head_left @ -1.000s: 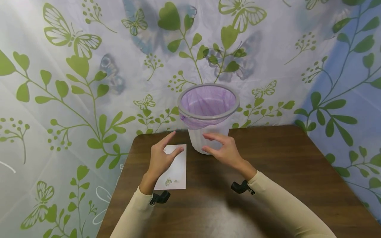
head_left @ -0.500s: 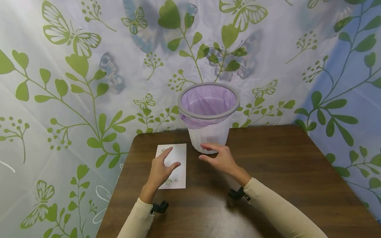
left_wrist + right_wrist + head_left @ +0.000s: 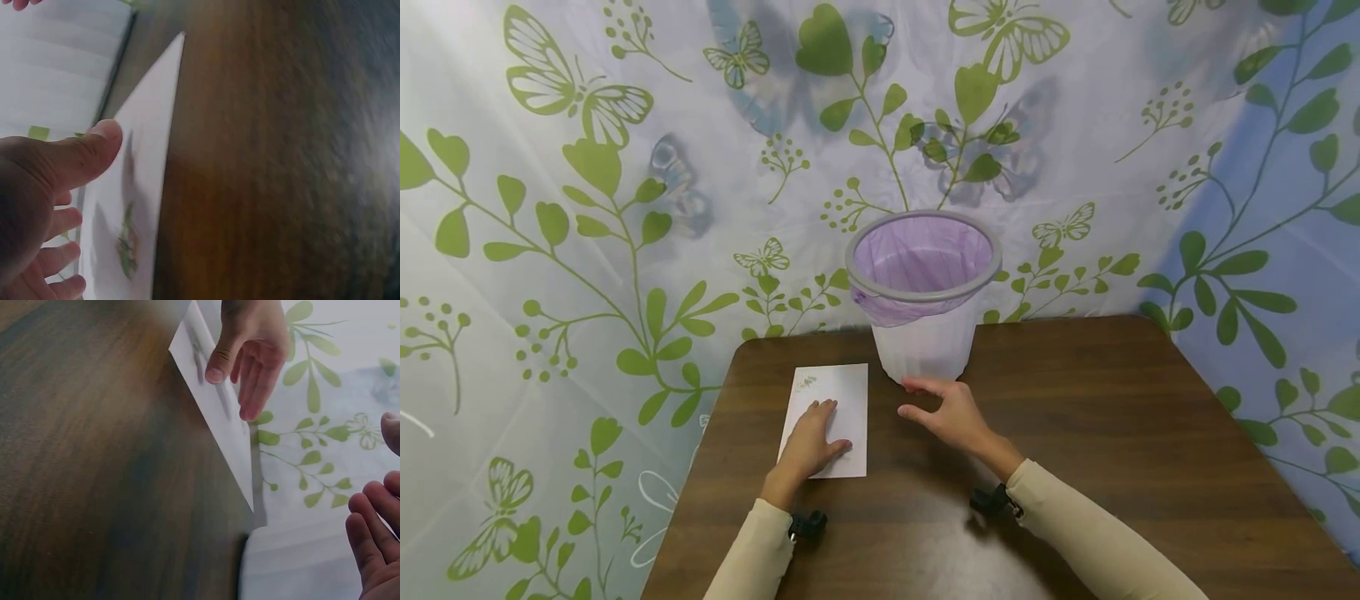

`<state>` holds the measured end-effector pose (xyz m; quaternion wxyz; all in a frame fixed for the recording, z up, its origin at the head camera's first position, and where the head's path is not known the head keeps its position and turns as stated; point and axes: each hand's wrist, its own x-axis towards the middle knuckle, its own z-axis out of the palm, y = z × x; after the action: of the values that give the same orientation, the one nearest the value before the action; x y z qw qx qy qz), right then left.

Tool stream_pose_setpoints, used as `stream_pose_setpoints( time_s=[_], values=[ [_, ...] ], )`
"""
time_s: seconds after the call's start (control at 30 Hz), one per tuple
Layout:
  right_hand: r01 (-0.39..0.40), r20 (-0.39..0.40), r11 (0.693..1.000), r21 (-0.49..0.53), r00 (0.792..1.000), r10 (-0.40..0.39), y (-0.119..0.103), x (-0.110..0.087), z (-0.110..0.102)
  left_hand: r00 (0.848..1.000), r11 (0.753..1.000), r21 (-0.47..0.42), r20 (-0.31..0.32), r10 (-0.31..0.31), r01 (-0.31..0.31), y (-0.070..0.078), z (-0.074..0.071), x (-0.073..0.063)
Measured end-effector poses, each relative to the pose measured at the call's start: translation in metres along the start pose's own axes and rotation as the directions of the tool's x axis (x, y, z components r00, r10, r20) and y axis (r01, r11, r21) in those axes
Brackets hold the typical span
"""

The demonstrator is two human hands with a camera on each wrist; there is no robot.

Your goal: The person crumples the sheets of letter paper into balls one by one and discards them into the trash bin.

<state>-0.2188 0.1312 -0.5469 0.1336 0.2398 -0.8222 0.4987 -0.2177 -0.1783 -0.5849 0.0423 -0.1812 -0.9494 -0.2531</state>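
Note:
A white sheet of paper (image 3: 848, 400) with small printed sprigs lies on the left part of the brown table. Just over it is my left hand (image 3: 808, 442), thumb spread from the fingers, holding nothing. In the left wrist view the thumb (image 3: 94, 153) overlaps the paper (image 3: 140, 162) and casts a shadow on it. My right hand (image 3: 953, 417) hovers in front of the white bin, fingers and thumb apart with nothing between them. The right wrist view shows the right fingers (image 3: 375, 537) relaxed at the edge, and the left hand (image 3: 253, 356) close over the sheet.
A white waste bin (image 3: 925, 346) with a grey rim and a purple liner stands at the table's back edge. The wooden table (image 3: 1097, 433) meets a patterned curtain (image 3: 700, 208) behind it. Black cameras (image 3: 992, 502) are strapped to both wrists.
Both hands have come down and toward the person. The left hand lowered over the lower part of the paper; the right shifted slightly left, away from the bin's side. Paper and bin stayed put.

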Motion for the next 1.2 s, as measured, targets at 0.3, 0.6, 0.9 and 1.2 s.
stream_pose_setpoints(
  time_s=[0.3,0.6,0.9,1.2],
  values=[
    [-0.021,0.016,1.0,-0.022,1.0,0.021,0.005,-0.005,0.004,0.996,0.997,0.034,0.052,0.073,-0.075,-0.016,0.012,-0.005],
    [-0.082,0.083,0.996,-0.037,0.993,0.085,0.018,-0.007,0.013,0.99,0.988,0.082,0.054,0.127,-0.131,0.0,0.028,-0.017],
    [-0.114,0.125,0.974,-0.195,0.982,0.14,0.036,0.003,0.027,0.983,0.977,0.157,0.136,0.127,-0.148,0.051,0.019,-0.034],
    [-0.105,0.16,0.862,-0.497,0.965,0.209,0.049,0.005,0.039,0.974,0.968,0.176,0.169,0.15,-0.18,0.072,0.029,-0.046]
  ],
)
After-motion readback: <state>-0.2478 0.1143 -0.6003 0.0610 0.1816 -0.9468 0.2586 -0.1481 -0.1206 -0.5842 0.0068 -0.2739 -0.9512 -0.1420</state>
